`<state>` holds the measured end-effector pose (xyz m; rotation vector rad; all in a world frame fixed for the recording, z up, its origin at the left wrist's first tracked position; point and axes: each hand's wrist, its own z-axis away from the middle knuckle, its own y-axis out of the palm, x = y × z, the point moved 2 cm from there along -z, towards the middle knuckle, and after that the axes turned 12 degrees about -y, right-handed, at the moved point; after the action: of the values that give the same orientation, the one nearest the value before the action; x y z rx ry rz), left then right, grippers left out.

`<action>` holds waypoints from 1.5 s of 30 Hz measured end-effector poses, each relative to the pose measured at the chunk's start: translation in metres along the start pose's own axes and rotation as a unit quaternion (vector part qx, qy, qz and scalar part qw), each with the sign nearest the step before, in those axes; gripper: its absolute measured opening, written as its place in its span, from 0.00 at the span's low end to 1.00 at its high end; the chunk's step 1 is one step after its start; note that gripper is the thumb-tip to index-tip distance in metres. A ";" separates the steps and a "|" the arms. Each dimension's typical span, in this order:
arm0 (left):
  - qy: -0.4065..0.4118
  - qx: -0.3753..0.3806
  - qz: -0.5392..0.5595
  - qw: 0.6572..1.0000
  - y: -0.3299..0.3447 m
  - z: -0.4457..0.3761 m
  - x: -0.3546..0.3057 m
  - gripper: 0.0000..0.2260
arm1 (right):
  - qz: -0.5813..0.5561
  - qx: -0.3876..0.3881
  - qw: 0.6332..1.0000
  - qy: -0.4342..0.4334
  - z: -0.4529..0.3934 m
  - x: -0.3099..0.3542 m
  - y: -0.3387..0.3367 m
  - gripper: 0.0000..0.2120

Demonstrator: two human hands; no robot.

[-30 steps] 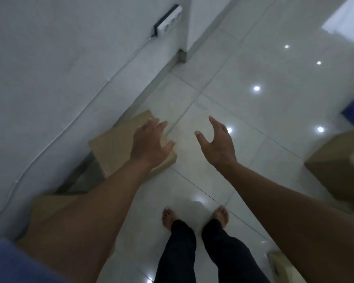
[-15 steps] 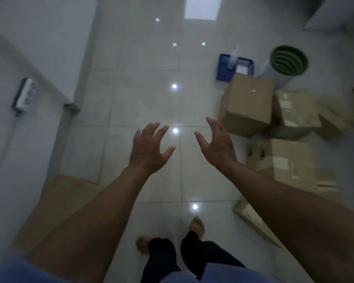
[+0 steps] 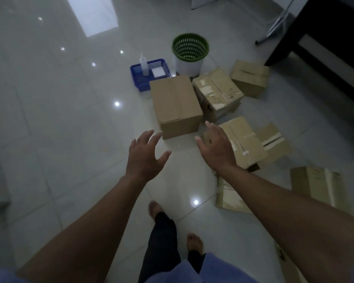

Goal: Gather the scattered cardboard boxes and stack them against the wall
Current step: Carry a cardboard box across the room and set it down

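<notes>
Several cardboard boxes lie scattered on the glossy tiled floor ahead and to the right. The nearest is a large plain box (image 3: 177,105) just beyond my fingertips. Behind it sit a taped box (image 3: 218,92) and a smaller box (image 3: 250,77). A long box (image 3: 243,141) lies under my right hand (image 3: 215,148), which hovers open above it without touching. Flattened pieces (image 3: 319,185) rest further right. My left hand (image 3: 144,156) is open, fingers spread, above bare floor short of the large box. Both hands hold nothing.
A blue basket (image 3: 149,73) with a bottle and a green-rimmed white bin (image 3: 190,51) stand behind the boxes. A dark table (image 3: 323,45) fills the upper right. My bare feet (image 3: 194,243) are on the tiles below. Open floor stretches to the left.
My view has swung right, away from the wall and the boxes there, to the scattered pile. Both open hands stay stretched out in front, now close to the large box.
</notes>
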<state>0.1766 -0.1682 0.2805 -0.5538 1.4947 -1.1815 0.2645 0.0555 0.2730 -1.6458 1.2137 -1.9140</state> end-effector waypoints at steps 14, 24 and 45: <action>0.119 0.098 -0.056 0.987 -0.013 -0.240 0.024 0.31 | -0.082 -0.060 0.979 0.174 -0.150 0.015 0.054 0.35; 0.158 0.140 -0.106 0.972 -0.002 -0.417 0.036 0.35 | -0.115 -0.097 0.947 0.284 -0.261 -0.010 0.111 0.36; 0.305 0.351 -0.172 0.868 0.123 -0.659 0.094 0.34 | -0.192 -0.335 0.732 0.562 -0.396 -0.032 0.309 0.41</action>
<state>-0.4281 0.0474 0.0656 0.0890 1.3405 -2.1987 -0.1752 0.0500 0.0288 -0.8297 2.3566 -3.1888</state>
